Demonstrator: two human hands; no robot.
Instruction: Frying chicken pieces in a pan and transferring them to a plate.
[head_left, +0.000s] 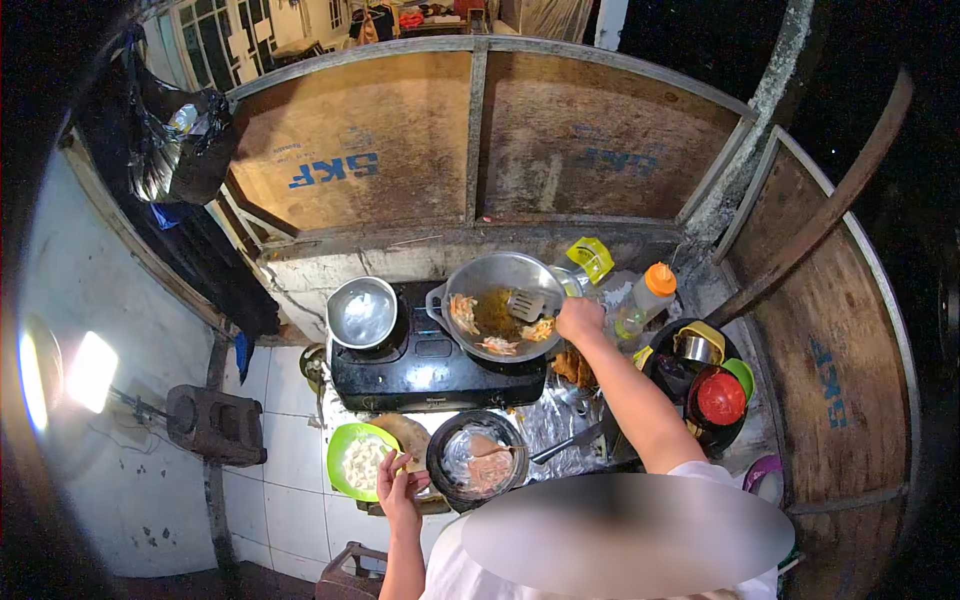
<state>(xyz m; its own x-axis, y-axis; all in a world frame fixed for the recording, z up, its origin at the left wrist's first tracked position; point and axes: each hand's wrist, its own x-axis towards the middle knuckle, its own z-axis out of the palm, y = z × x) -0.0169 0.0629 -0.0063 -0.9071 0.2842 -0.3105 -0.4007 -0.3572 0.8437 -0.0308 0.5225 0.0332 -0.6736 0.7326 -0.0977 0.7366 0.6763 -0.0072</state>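
Note:
My right hand (580, 320) grips the handle of a slotted metal spatula (526, 305), whose blade rests in the oil of a large metal wok (480, 268) on the stove's right side. Several battered vegetable fritters (499, 346) lie around the wok's inner edge. My left hand (401, 480) is raised by the right rim of a green bowl (339, 450) of white cubes (364, 463), fingers apart; whether it touches the rim I cannot tell. Beside it stands a dark round pan or mortar (437, 450) with pinkish batter (491, 471) and a spoon-like utensil.
A pot of clear liquid (363, 313) sits on the left of the black stove (442, 390). Browned fried pieces (574, 367) lie right of the stove, near an orange-capped bottle (646, 300). A black basin (664, 337) of dishes stands farther right. Wooden panels (360, 150) enclose the back.

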